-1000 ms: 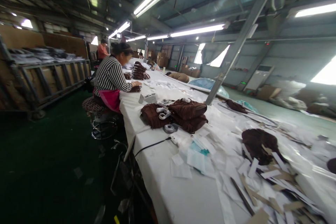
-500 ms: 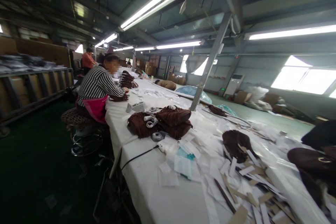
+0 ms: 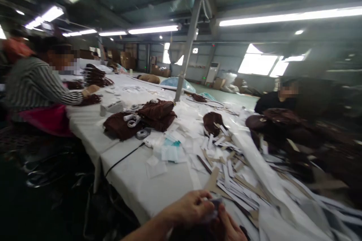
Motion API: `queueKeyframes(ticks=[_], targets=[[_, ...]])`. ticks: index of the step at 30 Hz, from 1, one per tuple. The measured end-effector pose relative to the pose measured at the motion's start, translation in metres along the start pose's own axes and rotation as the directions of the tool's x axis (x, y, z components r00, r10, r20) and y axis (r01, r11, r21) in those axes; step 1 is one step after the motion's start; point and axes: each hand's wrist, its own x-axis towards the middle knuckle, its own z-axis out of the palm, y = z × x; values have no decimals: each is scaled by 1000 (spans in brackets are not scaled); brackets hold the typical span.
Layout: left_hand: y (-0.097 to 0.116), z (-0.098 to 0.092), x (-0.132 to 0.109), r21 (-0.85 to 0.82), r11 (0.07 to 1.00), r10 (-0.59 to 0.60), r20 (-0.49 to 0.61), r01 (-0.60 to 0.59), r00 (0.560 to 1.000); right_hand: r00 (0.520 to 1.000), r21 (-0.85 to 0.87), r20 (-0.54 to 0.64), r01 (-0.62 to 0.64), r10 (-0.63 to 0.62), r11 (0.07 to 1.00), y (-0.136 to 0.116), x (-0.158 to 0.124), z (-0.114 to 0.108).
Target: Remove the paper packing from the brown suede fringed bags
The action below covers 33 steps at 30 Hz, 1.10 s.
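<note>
At the bottom of the view, my left hand [image 3: 190, 209] is closed, thumb and fingers pinching a small pale, greyish piece [image 3: 217, 200] whose kind is too blurred to tell. My right hand [image 3: 229, 227] meets it from the other side, its fingers bent against the same piece. Something dark below the hands is mostly cut off by the frame edge. Just past them, many white and tan strips [image 3: 226, 173] lie loose on the white-covered table [image 3: 172, 184].
Brown fringed bags [image 3: 155, 115] sit on the table with tape rolls [image 3: 143, 133] beside them. A black cable [image 3: 124, 160] hangs over the edge. More brown bags [image 3: 283, 131] are heaped at right. A co-worker in stripes [image 3: 42, 83] sits left; another person [image 3: 277, 98] is behind the heap.
The view has swung to the right, so the table's things sit farther left. Both my hands have come into view at the bottom, and a person at the right now shows.
</note>
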Motion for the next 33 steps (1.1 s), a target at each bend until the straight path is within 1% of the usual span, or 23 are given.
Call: queueKeyframes(ticks=[2,4,6,8,11,14,16,18,22,26,28,30,33], targets=[[0,-5,-1,-40,999,-6,111,11,994,998,90,19,-54,53,994,-2,1,1],[-4,-7,3,-65,998,11,155,-1,988,990,245,78,-130,114,961,-3,2,2],[-8,-6,5,-50,998,30,134,-23,991,984,353,100,-170,144,920,-3,2,3],[-9,-2,6,-6,999,49,83,-49,995,981,398,95,-191,167,897,-1,2,3],[-7,2,5,73,995,71,6,-71,997,971,403,111,-238,211,884,3,3,1],[-6,-1,8,131,990,67,-52,-60,996,957,377,166,-285,238,881,4,7,-1],[-7,-3,11,150,988,55,-71,-44,996,949,354,203,-302,243,885,5,9,-2],[-9,-4,12,154,988,41,-72,-30,997,951,346,201,-295,236,891,6,10,-4],[-11,-1,12,140,990,31,-37,-25,999,964,365,140,-264,227,893,6,8,-5],[-12,-3,10,112,992,46,61,-52,997,970,373,130,-239,205,896,3,4,-1],[-12,-6,11,134,988,63,85,-74,994,970,366,143,-234,194,900,2,3,0],[-12,-8,12,175,981,72,69,-83,995,967,359,161,-242,196,901,2,4,0],[-12,-9,13,236,968,90,1,-87,996,960,341,194,-261,204,903,6,8,-4]])
